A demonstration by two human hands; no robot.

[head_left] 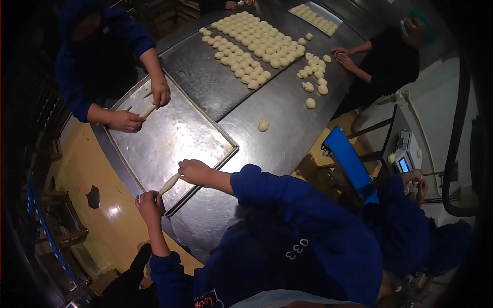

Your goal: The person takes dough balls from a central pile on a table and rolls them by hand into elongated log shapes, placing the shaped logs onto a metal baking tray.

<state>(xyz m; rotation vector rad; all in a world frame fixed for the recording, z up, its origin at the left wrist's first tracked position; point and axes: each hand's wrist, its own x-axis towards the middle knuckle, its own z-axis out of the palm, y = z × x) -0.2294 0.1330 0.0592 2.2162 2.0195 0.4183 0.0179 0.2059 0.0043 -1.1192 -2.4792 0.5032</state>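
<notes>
A pale, spindle-shaped piece of dough [170,183] is stretched between my two hands over the near corner of a metal baking tray [177,134]. At its lower end, my left hand [150,204] has its fingers closed on the tip. My right hand [194,172] pinches the upper end, with its fingertips partly hidden. Across the same tray a co-worker's hands [144,110] hold another tapered dough piece [147,111], and further thin dough pieces [148,94] lie close to those hands.
Rows of round dough balls [259,38] cover the far part of the steel table [251,149]. A lone ball [263,125] sits nearer. Another person's hands [345,57] rest by loose balls at the far right. A blue conveyor belt [350,163] and a lit machine screen [404,165] stand to the right.
</notes>
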